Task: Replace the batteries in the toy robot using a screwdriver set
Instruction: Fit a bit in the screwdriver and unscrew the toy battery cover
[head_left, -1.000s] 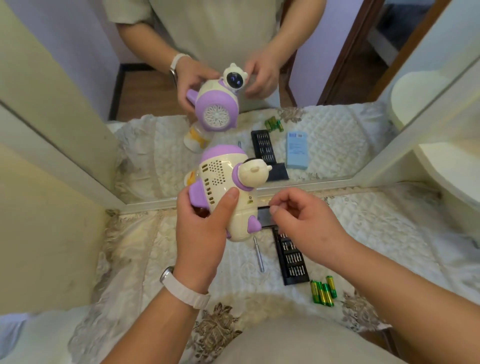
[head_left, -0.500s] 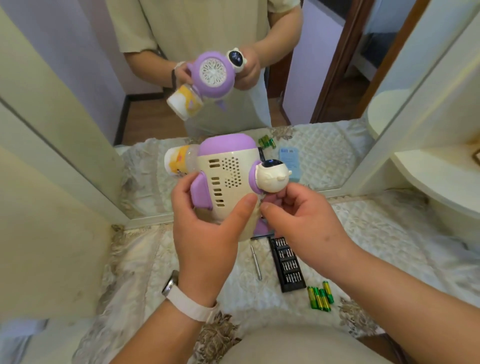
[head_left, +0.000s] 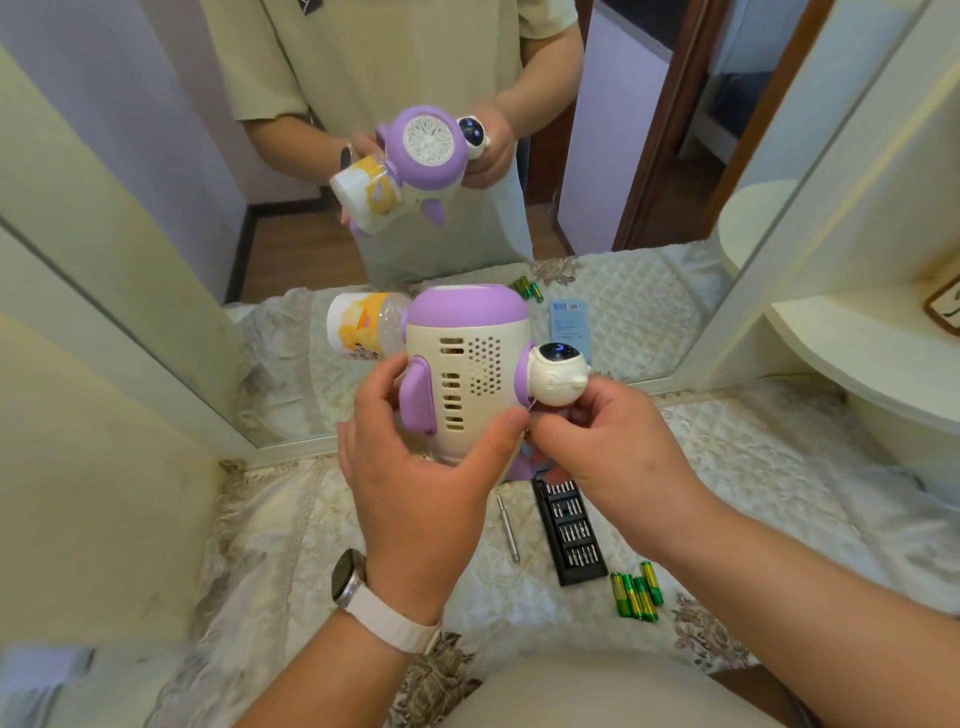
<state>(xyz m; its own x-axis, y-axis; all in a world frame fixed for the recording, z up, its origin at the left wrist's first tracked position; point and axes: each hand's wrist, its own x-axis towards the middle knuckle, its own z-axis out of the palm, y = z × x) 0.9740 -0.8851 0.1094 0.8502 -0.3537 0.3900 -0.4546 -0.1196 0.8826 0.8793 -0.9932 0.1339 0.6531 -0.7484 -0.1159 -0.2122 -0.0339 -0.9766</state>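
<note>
I hold the cream-and-purple toy robot (head_left: 467, 364) up in front of a mirror, its vented back toward me. My left hand (head_left: 421, 467) grips its body from below, thumb on the cream shell. My right hand (head_left: 608, 447) holds it just under the small round head (head_left: 558, 374) on the right side. A clear bottle with a yellow label (head_left: 358, 325) sticks out at the toy's left. On the cloth below lie a thin silver screwdriver (head_left: 508, 527), a black bit case (head_left: 570, 530) lying open, and several green batteries (head_left: 636, 595).
A quilted cream cloth (head_left: 753, 467) covers the tabletop. The mirror (head_left: 649, 208) right behind shows the toy, my arms and a blue card. A cream cabinet side (head_left: 78, 415) stands at the left, and a rounded white shelf (head_left: 857, 338) at the right.
The toy has been lifted and turned so its vented back faces me. My right hand moved from the air beside it to hold it under the head.
</note>
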